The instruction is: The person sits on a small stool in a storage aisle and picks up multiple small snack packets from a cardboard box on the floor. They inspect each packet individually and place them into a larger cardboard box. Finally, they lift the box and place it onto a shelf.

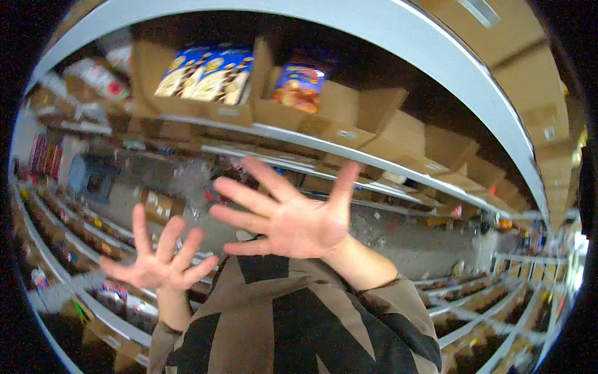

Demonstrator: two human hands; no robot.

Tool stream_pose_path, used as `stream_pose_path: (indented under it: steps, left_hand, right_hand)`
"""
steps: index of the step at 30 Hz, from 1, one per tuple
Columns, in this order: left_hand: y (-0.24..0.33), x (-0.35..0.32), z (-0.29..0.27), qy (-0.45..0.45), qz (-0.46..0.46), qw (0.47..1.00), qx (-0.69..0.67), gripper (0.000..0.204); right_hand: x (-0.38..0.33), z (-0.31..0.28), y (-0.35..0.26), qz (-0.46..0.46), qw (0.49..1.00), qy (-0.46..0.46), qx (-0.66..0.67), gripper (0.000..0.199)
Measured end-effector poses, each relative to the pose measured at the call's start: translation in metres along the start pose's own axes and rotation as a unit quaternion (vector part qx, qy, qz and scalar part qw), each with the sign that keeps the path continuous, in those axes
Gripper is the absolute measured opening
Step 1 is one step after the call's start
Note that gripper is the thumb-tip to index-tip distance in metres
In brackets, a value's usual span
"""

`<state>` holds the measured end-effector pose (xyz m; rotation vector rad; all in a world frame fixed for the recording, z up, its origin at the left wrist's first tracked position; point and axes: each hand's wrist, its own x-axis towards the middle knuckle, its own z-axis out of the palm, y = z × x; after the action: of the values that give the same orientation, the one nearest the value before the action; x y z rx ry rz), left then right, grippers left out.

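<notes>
My left hand (161, 265) is raised at the lower left, palm up toward me and fingers spread, with nothing in it. Higher and closer to the middle, my right hand (299, 223) is also open, its fingers stretched to the left and its thumb pointing up. The hands are apart and neither holds anything. Beyond them, on a shelf, cartons hold blue-and-cream snack packs (205, 75) and a purple-and-blue pack (300, 86) with round brown pieces pictured on it. My right hand is the nearer one to this shelf, its thumb overlapping the shelf's edge in the picture.
A pale metal shelf beam (349, 25) curves across the top. Open cardboard boxes (398, 140) line the shelf to the right. Grey floor (405, 240) shows in the aisle, with a cardboard box (159, 206) at left. More racks (93, 305) stand at the lower left and lower right.
</notes>
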<state>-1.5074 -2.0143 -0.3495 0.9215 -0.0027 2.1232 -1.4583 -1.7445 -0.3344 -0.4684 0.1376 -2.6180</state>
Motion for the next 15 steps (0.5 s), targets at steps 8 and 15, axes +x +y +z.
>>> stream_pose_path:
  steps: [8, 15]
  left_hand:
    - [-0.001, 0.036, 0.013, 0.125, -0.121, 0.249, 0.953, 0.112]
    - [-0.025, 0.04, -0.007, 0.213, -0.232, 0.019, 0.949, 0.118]
  right_hand:
    - [-0.007, 0.017, 0.002, -0.084, 0.337, 0.174, -0.921, 0.106]
    - [-0.016, -0.002, 0.0, 0.0, 0.124, 0.26, -0.958, 0.095]
